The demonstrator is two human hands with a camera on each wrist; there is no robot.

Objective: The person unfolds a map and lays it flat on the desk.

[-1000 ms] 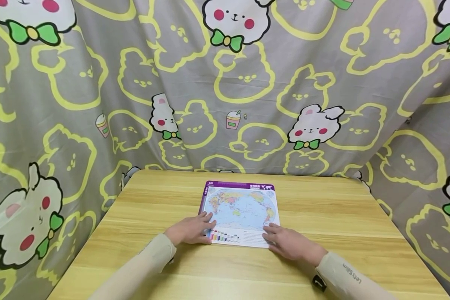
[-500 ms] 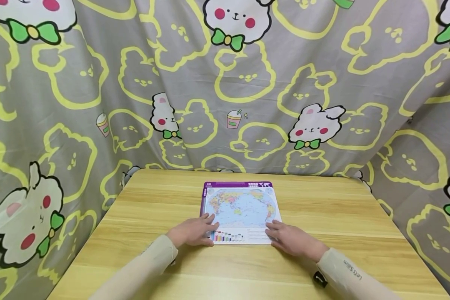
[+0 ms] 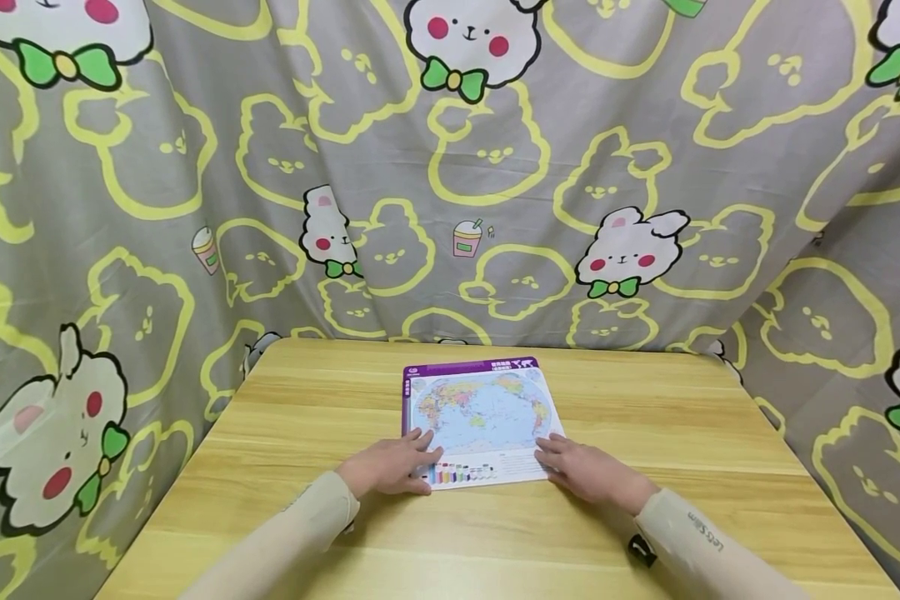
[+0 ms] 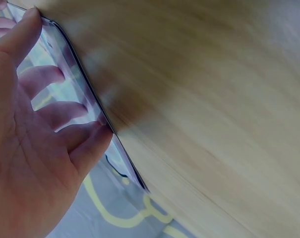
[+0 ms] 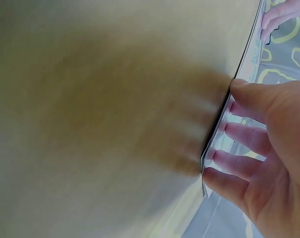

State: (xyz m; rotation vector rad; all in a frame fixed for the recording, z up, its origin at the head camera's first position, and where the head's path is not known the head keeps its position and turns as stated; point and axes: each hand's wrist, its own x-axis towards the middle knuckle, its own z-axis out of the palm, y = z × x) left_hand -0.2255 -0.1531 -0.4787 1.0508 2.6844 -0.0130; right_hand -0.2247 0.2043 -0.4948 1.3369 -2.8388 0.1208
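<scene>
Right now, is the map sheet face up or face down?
Face up: the map sheet shows its print in the head view, with left hand and right hand at its near corners.

Left hand (image 3: 390, 465), right hand (image 3: 589, 472) palm-down

A curtained-off nook — rabbit-print fabric (image 3: 420, 183) on three sides, wood-grain table (image 3: 450, 546) within.
</scene>
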